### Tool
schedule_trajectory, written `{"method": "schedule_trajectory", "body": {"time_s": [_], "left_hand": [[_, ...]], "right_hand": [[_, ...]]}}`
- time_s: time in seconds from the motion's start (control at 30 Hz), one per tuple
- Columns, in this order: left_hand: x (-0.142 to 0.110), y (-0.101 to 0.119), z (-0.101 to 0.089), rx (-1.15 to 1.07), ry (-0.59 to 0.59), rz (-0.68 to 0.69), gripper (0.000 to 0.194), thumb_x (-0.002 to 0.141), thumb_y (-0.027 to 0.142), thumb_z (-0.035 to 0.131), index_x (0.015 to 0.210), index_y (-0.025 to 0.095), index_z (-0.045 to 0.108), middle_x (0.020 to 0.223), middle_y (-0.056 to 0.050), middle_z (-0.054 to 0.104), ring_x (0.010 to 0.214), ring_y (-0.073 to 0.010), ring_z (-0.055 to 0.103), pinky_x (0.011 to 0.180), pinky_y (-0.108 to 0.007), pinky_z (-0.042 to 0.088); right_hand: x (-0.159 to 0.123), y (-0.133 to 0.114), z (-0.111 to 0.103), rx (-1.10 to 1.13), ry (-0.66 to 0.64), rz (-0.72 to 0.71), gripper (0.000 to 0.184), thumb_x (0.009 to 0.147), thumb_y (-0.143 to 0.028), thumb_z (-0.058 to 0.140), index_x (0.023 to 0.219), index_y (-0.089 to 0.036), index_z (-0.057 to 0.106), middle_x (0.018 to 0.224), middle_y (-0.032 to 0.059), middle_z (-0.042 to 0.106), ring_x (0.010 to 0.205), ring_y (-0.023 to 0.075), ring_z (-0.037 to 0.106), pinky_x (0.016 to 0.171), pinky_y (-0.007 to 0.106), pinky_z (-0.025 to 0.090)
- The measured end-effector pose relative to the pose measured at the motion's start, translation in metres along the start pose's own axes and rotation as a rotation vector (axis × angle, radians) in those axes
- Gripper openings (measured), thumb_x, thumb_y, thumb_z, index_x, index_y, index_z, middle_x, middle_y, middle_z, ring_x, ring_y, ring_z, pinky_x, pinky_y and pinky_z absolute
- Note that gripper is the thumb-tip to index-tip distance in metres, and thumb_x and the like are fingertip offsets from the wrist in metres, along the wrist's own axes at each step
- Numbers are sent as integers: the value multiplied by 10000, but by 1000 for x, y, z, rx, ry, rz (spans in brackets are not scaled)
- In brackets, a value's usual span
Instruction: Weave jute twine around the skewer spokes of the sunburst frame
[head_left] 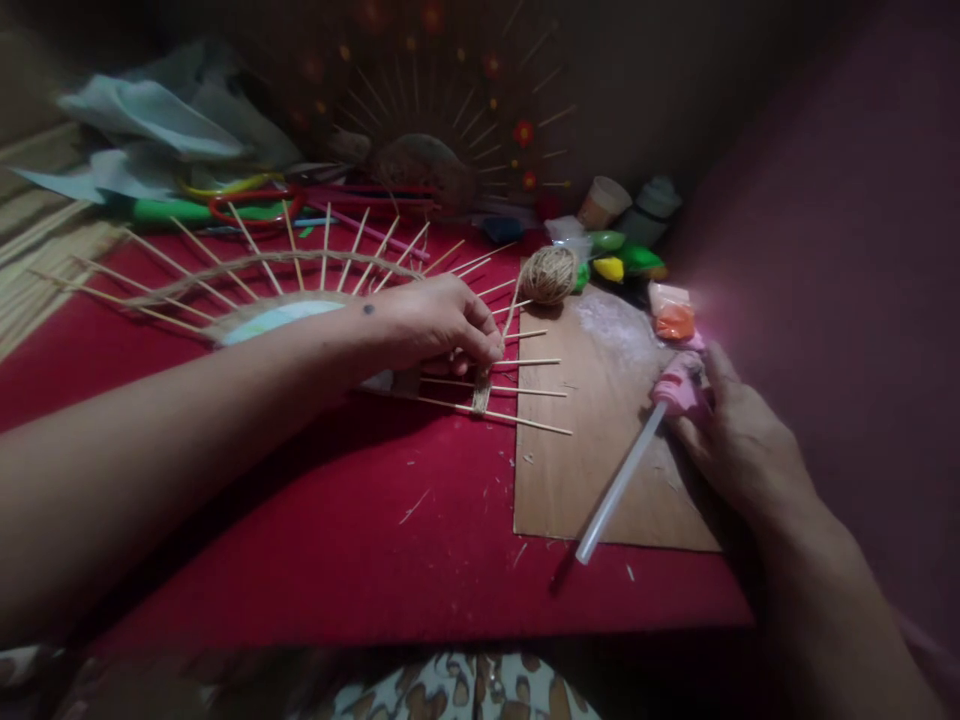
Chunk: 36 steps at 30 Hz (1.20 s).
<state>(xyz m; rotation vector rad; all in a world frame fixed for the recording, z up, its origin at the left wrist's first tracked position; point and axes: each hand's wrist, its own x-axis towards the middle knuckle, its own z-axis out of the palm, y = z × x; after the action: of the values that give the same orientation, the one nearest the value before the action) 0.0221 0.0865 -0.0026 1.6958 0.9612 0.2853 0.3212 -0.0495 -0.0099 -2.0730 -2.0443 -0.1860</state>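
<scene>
On a red table cover (pixel 337 540), stick fan (pixel 325 256) partly beneath the left hand (pixel 439 320), pinching twine (pixel 512 318) at the fan's right end — right hand (pixel 754 445), well apart, wrapped around a pink glue gun (pixel 677 388).

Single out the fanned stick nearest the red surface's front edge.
The last stick, at the right end of the spread, its tip over the brown board. Wrapped twine crosses it; every other fanned stick lies farther back.
</scene>
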Motion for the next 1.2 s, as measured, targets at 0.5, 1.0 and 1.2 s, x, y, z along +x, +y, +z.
{"method": "schedule_trajectory", "body": {"time_s": [0.5, 1.0, 1.2], "left_hand": [[-7, 11, 16, 142, 122, 28, 162, 692, 247, 706, 654, 90, 699, 426, -2, 502, 376, -57, 354, 394, -238, 230], [-9, 12, 18, -84, 128, -8, 206, 808, 326, 635, 787, 121, 643, 422, 57, 403, 373, -43, 304, 434, -236, 228], [-9, 15, 7, 105, 237, 119, 190, 774, 258, 650, 877, 101, 679, 594, -1, 546, 558, -103, 500, 558, -258, 364]], "right_hand": [[4, -41, -36, 185, 79, -265, 304, 874, -268, 509, 1134, -169, 634, 1074, 131, 672, 912, 222, 631, 735, 340, 493], [49, -132, 8, 1295, -495, 233, 213, 685, -325, 728, 617, -150, 625, 503, -34, 518, 447, 60, 390, 437, 220, 268], [47, -128, 11, 1367, -481, 343, 220, 690, -269, 688, 559, -176, 537, 473, -50, 465, 421, 57, 352, 431, 227, 234]]}}
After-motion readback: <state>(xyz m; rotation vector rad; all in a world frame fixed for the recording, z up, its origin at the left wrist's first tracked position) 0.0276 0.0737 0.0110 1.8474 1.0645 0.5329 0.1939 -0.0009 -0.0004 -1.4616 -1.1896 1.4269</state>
